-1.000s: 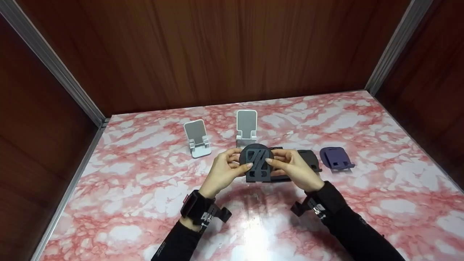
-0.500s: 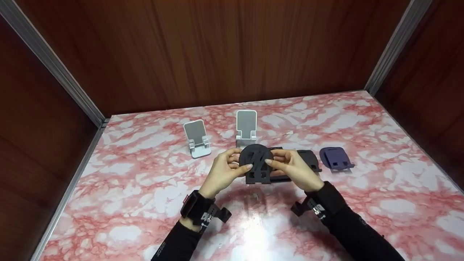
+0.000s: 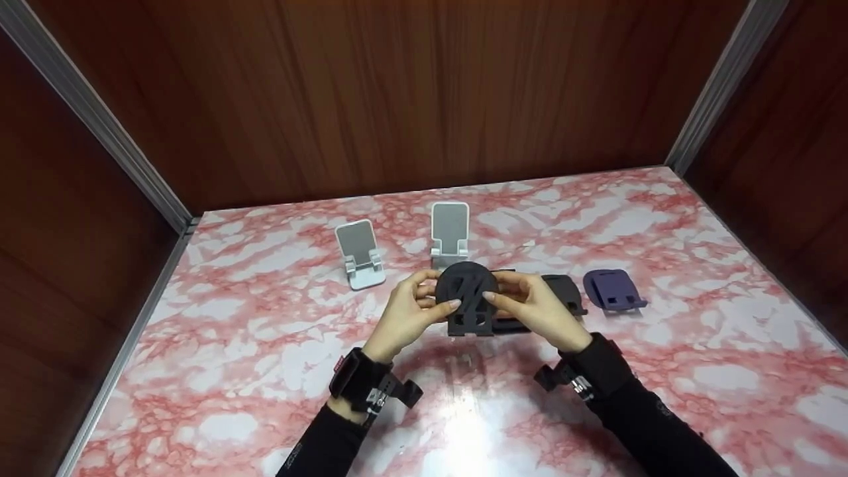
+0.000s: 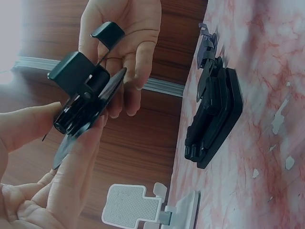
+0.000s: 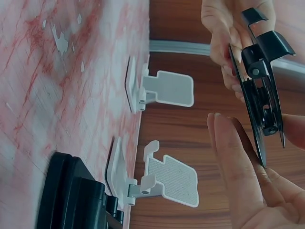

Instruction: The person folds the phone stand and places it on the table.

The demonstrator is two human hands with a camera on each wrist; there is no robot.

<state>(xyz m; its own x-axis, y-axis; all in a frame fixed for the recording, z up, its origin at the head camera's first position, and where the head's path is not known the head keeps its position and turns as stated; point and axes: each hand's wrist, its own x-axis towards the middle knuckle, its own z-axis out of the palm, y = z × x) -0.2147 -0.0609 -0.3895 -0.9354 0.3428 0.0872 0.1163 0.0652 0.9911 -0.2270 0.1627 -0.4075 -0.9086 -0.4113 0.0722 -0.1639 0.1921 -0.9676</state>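
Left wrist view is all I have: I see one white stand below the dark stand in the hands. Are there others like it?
Observer: Yes, one more. The head view shows a left white stand and a right white stand.
Operator: I get the held piece nearly edge-on. What does its face look like?
Observer: From the head camera, the dark stand shows a rounded top, cut-outs and a slanted bar between them.
Operator: I can't make out where the right thumb ends. Is it on that face?
Observer: Yes, the right hand has its thumb tip on the face, towards the right edge.
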